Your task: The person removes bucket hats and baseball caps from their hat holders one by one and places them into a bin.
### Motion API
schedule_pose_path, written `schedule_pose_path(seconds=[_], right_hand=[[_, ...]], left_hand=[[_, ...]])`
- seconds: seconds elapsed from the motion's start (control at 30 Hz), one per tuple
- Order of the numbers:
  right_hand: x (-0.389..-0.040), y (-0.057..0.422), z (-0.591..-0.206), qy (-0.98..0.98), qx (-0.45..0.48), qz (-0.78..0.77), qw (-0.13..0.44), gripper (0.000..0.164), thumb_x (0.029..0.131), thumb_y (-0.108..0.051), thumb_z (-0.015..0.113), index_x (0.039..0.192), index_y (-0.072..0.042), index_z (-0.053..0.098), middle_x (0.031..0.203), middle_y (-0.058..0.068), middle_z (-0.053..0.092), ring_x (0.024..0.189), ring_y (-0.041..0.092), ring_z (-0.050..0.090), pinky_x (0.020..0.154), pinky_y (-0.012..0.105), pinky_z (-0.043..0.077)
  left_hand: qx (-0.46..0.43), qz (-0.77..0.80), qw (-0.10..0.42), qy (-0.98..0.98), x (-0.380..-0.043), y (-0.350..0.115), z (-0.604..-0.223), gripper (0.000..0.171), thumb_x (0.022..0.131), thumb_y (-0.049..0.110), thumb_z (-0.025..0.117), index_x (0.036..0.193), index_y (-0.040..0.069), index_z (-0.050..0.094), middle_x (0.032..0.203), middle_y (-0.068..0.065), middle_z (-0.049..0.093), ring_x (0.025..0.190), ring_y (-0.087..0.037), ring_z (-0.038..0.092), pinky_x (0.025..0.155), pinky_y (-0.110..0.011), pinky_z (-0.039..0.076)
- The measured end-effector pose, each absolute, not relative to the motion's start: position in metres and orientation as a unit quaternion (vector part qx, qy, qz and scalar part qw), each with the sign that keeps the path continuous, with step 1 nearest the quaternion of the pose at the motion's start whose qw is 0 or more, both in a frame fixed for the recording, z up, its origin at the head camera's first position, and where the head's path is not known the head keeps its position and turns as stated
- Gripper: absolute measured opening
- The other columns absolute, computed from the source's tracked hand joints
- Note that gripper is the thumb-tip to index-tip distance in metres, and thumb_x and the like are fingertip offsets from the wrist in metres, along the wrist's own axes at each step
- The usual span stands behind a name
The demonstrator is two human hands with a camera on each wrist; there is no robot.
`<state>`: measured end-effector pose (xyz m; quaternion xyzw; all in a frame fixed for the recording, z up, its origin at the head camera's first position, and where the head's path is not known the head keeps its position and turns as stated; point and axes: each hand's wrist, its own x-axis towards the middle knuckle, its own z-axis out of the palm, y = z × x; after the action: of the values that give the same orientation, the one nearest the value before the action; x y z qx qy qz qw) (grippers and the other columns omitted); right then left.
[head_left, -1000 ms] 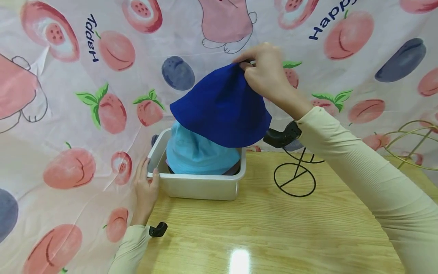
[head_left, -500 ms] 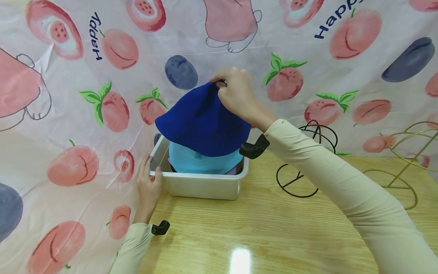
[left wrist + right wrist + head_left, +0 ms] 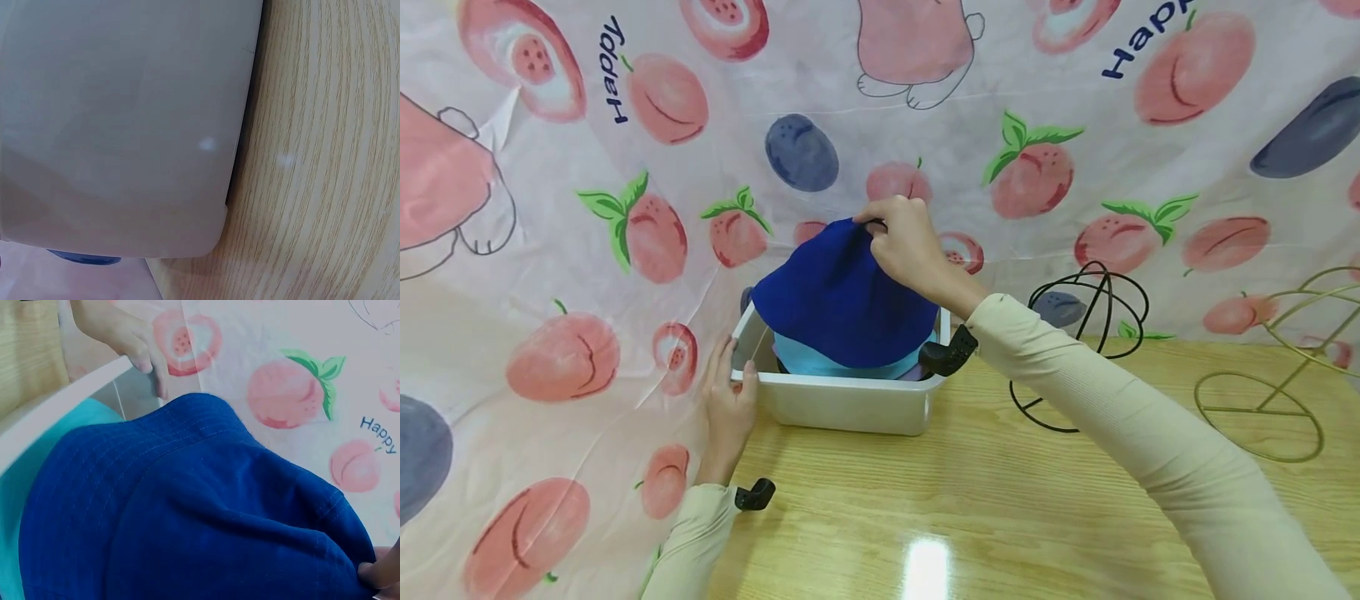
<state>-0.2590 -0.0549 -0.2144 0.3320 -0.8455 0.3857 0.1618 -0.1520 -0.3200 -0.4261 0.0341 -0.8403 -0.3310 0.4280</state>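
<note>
My right hand (image 3: 906, 246) pinches the crown of a dark blue bucket hat (image 3: 846, 300), which hangs brim down over a light blue hat (image 3: 827, 358) inside a white plastic bin (image 3: 850, 406). The right wrist view shows the blue hat (image 3: 187, 506) close up, its crown creased toward the pinching fingertips (image 3: 380, 574). My left hand (image 3: 730, 417) grips the bin's left front corner, thumb outside and fingers along the left rim. In the left wrist view the bin's smooth wall (image 3: 125, 125) fills most of the frame. Whether the blue hat rests on the light blue one is hard to tell.
A black wire hat stand (image 3: 1101, 312) stands right of the bin, partly behind my right forearm. Farther right is a gold wire stand (image 3: 1262, 408). A fruit-printed cloth (image 3: 700, 50) hangs behind and to the left of the wooden table (image 3: 1000, 508).
My right hand has lowered the dark blue hat and shifted it left, down into the bin's opening, covering more of the light blue hat. My left hand has kept its grip on the bin.
</note>
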Motion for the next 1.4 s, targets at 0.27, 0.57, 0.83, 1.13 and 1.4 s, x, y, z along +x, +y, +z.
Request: schedule_pose_path(seconds=[0.27, 0.57, 0.83, 1.13, 1.4], right_hand=[[-0.252, -0.057, -0.236, -0.848, 0.377, 0.342, 0.15, 0.022, 0.09, -0.006, 0.058, 0.107, -0.005, 0.072, 0.107, 0.008, 0.069, 0.101, 0.022, 0.063, 0.086, 0.032, 0.05], [-0.253, -0.055, -0.278, -0.837, 0.438, 0.299, 0.137, 0.038, 0.088, -0.027, 0.067, 0.12, -0.005, 0.065, 0.119, 0.009, 0.065, 0.112, 0.023, 0.058, 0.095, 0.036, 0.047], [-0.254, -0.047, -0.28, -0.835, 0.447, 0.294, 0.129, 0.055, 0.085, -0.038, 0.068, 0.129, -0.007, 0.058, 0.129, 0.008, 0.059, 0.12, 0.024, 0.052, 0.103, 0.038, 0.04], [-0.253, -0.041, -0.279, -0.825, 0.476, 0.29, 0.095, 0.068, 0.081, -0.041, 0.073, 0.137, -0.01, 0.051, 0.14, 0.008, 0.047, 0.13, 0.024, 0.041, 0.107, 0.042, 0.034], [-0.253, -0.035, -0.275, -0.796, 0.493, 0.327, 0.129, 0.055, 0.08, -0.027, 0.076, 0.127, -0.005, 0.058, 0.129, 0.011, 0.056, 0.111, 0.022, 0.057, 0.099, 0.038, 0.043]], left_hand=[[0.022, -0.332, 0.442, -0.833, -0.154, -0.32, -0.428, 0.045, 0.091, 0.018, 0.051, 0.131, -0.004, 0.053, 0.141, -0.011, 0.047, 0.126, -0.031, 0.044, 0.082, -0.004, 0.038], [0.018, -0.334, 0.443, -0.832, -0.156, -0.323, -0.433, 0.045, 0.09, 0.016, 0.052, 0.131, -0.004, 0.053, 0.141, -0.012, 0.046, 0.127, -0.031, 0.044, 0.084, -0.007, 0.041], [0.019, -0.344, 0.412, -0.843, -0.157, -0.327, -0.431, 0.046, 0.093, 0.017, 0.052, 0.134, -0.002, 0.05, 0.145, -0.007, 0.042, 0.129, -0.028, 0.041, 0.082, -0.001, 0.035], [0.032, -0.332, 0.377, -0.864, -0.154, -0.333, -0.425, 0.046, 0.093, 0.018, 0.053, 0.135, 0.0, 0.049, 0.146, -0.006, 0.041, 0.127, -0.025, 0.043, 0.078, -0.002, 0.039], [0.042, -0.327, 0.333, -0.884, -0.15, -0.342, -0.407, 0.05, 0.087, 0.016, 0.059, 0.13, -0.008, 0.051, 0.139, -0.018, 0.046, 0.124, -0.036, 0.045, 0.1, -0.053, 0.038]])
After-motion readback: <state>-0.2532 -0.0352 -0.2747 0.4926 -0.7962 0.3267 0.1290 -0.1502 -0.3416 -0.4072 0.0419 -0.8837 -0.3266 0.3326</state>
